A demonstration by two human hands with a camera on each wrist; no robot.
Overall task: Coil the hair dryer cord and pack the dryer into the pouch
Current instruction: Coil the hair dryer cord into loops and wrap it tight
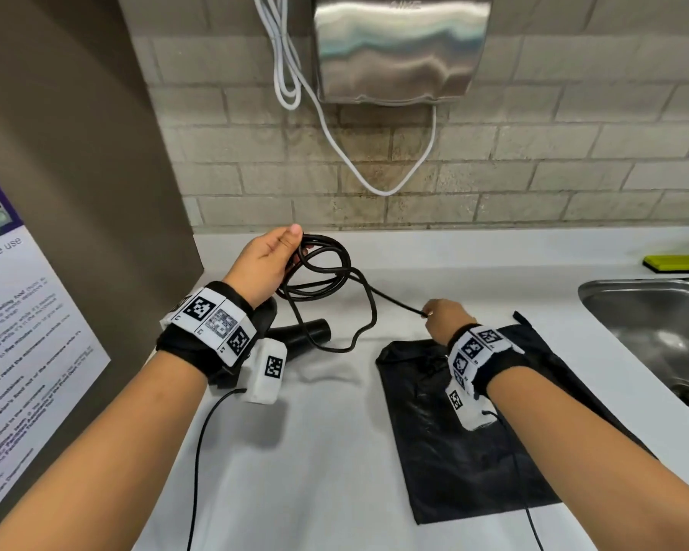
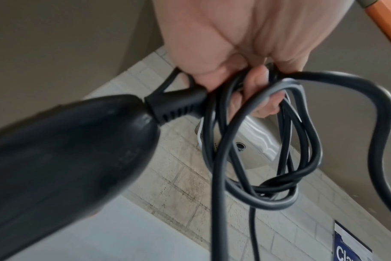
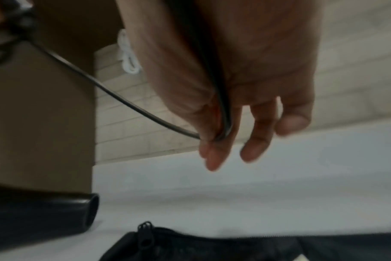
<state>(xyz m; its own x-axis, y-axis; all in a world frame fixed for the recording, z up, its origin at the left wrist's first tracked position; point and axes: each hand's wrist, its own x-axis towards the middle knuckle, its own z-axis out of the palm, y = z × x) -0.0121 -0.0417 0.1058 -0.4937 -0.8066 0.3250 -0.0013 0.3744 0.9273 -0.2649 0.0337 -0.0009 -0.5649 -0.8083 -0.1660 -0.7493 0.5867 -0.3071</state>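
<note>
Left hand: the left hand [image 1: 264,261] is raised above the counter [image 1: 335,451] near the tiled wall, fingers [image 2: 255,88] curled round a bundle of black loops.
Cord: the cord [image 1: 327,272] hangs in several loops from the left hand; one strand runs out to the right hand, and another slack bend droops to the counter beside the dryer. In the left wrist view the cord's ribbed strain relief [image 2: 176,106] sits right at the gripping fingers.
Right hand: the right hand [image 1: 446,318] hovers over the top of the pouch, thumb and forefinger pinching the strand; the wrist view shows the cord passing along the palm, with the other fingers [image 3: 259,134] loosely extended.
Dryer: the dryer [image 1: 303,332] is black, below the left wrist, its nozzle pointing right toward the pouch; most of its body is hidden by the wrist, so I cannot tell whether it rests on the counter or hangs.
Pouch: the pouch [image 1: 454,451] is black and lies flat on the counter right of the dryer, its zipper end [image 3: 145,231] toward the wall.
Sink: a steel sink [image 1: 653,324] is set in the counter at far right.
Sponge: a yellow-green sponge [image 1: 675,263] sits behind the sink.
Wall dryer: a steel hand dryer [image 1: 398,45] is mounted on the tiles, white cable [image 1: 335,133] looping under it.
</note>
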